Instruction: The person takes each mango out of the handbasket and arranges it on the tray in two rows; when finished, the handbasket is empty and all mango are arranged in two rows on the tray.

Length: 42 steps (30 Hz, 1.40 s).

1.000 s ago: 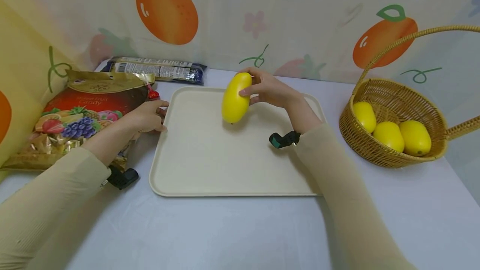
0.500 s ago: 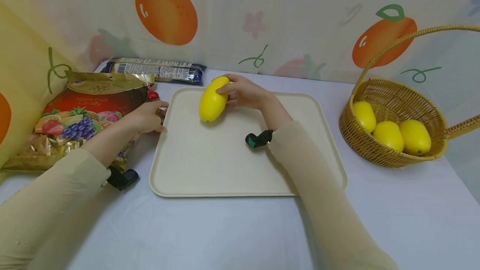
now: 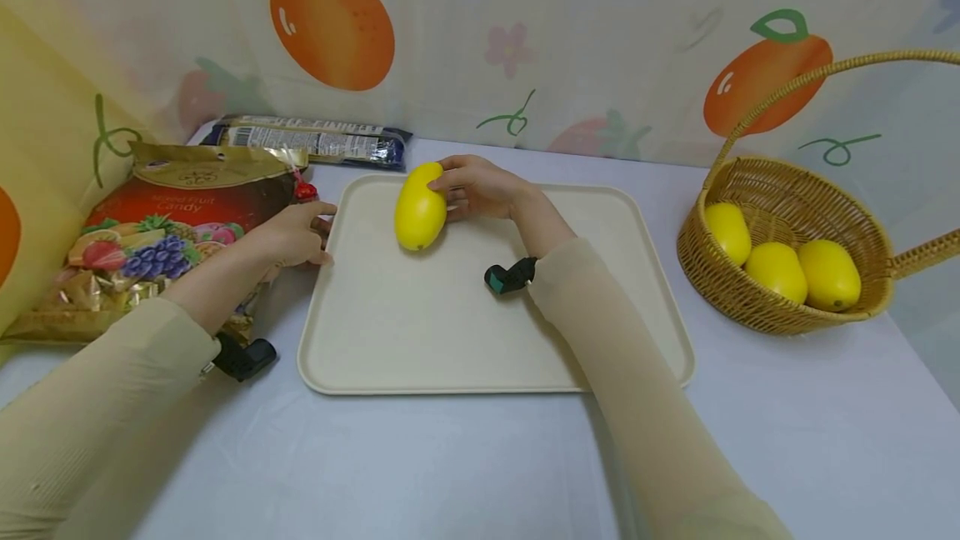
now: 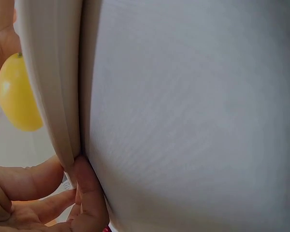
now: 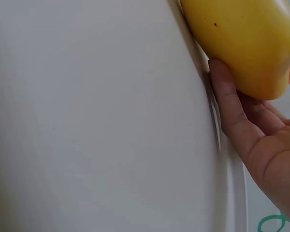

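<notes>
My right hand (image 3: 483, 187) holds a smooth yellow mango (image 3: 420, 208) by its right side, over the back left part of the cream tray (image 3: 450, 340). In the right wrist view the thumb lies along the mango (image 5: 246, 43), close to the tray's far rim; the other fingers are partly hidden behind the fruit. At the tray's left edge, my left hand (image 3: 294, 233) pinches the rim. The left wrist view has thumb and fingers (image 4: 89, 193) on either side of that rim.
A wicker basket (image 3: 780, 319) with several yellow mangoes (image 3: 828, 275) stands at the right, its handle raised. On the left lie a candy bag (image 3: 187, 215) and, behind it, a long dark blue packet (image 3: 315, 140). A patterned cloth (image 3: 600, 40) hangs at the back.
My right hand has carried the mango leftward across the tray and slightly lower, slowing in the last half second. The left hand has stayed at the rim.
</notes>
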Tool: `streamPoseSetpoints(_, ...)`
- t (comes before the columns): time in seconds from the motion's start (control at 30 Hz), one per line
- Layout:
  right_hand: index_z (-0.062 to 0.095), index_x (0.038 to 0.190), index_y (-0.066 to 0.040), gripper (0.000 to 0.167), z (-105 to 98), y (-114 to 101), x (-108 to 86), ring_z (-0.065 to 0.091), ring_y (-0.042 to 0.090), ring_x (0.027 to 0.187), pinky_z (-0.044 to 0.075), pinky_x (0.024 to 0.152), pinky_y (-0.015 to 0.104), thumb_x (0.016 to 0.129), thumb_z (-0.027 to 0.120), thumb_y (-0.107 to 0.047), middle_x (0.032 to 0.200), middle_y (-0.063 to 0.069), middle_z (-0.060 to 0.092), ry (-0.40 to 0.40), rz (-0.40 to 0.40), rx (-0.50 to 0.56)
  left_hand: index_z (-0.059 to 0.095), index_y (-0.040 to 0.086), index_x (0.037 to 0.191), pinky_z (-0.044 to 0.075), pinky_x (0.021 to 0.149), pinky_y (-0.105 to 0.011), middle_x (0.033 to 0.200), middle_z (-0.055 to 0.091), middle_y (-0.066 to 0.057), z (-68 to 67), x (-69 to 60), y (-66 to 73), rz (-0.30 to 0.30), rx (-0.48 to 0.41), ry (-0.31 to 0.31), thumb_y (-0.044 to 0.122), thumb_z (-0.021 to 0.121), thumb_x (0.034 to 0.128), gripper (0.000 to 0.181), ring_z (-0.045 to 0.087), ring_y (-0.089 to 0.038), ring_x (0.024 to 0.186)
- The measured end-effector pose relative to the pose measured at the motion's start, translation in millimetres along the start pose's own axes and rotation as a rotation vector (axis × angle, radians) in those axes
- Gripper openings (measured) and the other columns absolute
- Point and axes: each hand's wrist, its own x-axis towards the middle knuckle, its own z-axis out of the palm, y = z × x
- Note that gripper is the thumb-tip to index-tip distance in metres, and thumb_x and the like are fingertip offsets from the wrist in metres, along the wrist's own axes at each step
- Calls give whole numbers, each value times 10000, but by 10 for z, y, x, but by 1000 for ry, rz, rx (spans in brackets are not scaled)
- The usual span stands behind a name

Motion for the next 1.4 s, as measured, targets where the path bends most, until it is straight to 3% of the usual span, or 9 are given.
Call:
streamPoseSetpoints(0.2, 347, 1480, -49, 566, -38, 22, 25, 547, 251, 1103, 434, 1105, 508, 964, 568, -122, 1402, 151, 492, 39, -1, 13, 141, -18, 1557, 439, 1079, -526, 1463, 320, -316, -6, -2, -3, -7, -1, -9, -60, 608, 901, 806, 392, -396, 1200)
streamPoseSetpoints(0.47, 367, 1504, -86, 548, -105, 46, 10, 565, 265, 1153, 412, 1126, 507, 986, 543, -122, 1491, 132, 463, 34, -19, -5, 131, -23, 1557, 449, 1057, -510, 1470, 313, -319, -16, -8, -6, -12, 2, -17, -64, 605, 899, 812, 392, -395, 1192)
streamPoseSetpoints(0.9, 390, 1497, -104, 533, -181, 26, -63, 527, 299, 1266, 396, 1142, 497, 989, 549, -135, 1519, 125, 410, 40, -28, -60, 137, -27, 1555, 444, 1065, -518, 1443, 331, -313, -15, -23, 9, -2, 3, -15, -58, 612, 899, 810, 400, -386, 1176)
streamPoseSetpoints(1.2, 352, 1520, -93, 551, -256, -49, -188, 510, 305, 1324, 410, 1137, 465, 1001, 530, -146, 1535, 118, 424, 50, -29, -146, 137, -32, 1554, 445, 1064, -520, 1441, 338, -314, -13, -19, 17, -2, 11, -11, -54, 607, 902, 805, 407, -385, 1175)
streamPoseSetpoints(1.4, 340, 1523, -89, 583, -354, -110, -380, 480, 318, 1364, 447, 1104, 456, 984, 552, -140, 1577, 111, 358, 36, -51, -211, 132, -13, 1561, 445, 1068, -512, 1457, 326, -310, -20, -17, 13, -9, 20, -12, -42, 608, 904, 812, 396, -393, 1190)
